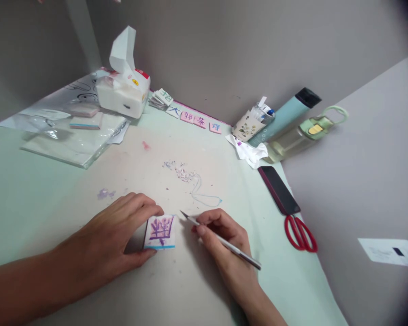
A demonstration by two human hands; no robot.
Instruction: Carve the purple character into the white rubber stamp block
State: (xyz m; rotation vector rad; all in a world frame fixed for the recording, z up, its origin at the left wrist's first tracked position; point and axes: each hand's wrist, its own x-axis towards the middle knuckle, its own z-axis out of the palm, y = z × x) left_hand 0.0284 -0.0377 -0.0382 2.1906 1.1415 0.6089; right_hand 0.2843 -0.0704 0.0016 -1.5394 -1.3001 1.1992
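Note:
A square, pale rubber stamp block (160, 232) lies on the tabletop, with a purple character on its face and a blue strip along the near edge. My left hand (125, 226) grips it by its left side, fingers at the top edge and thumb at the bottom corner. In my right hand (224, 240) is a slim silver craft knife (229, 246), held like a pen. The blade points up and left, just off the block's right edge and apart from it. Beyond the hands, carving scraps (183, 174) and a thin blue curled strip (207, 198) are scattered.
At the back stand a tissue pack (124, 97), small character tiles (200, 121) in a row and a pen cup (251, 122). Two bottles (301, 136) lean on the right wall, near a crumpled tissue (248, 151), phone (279, 190) and red scissors (301, 233). A plastic-wrapped pack (71, 147) lies left.

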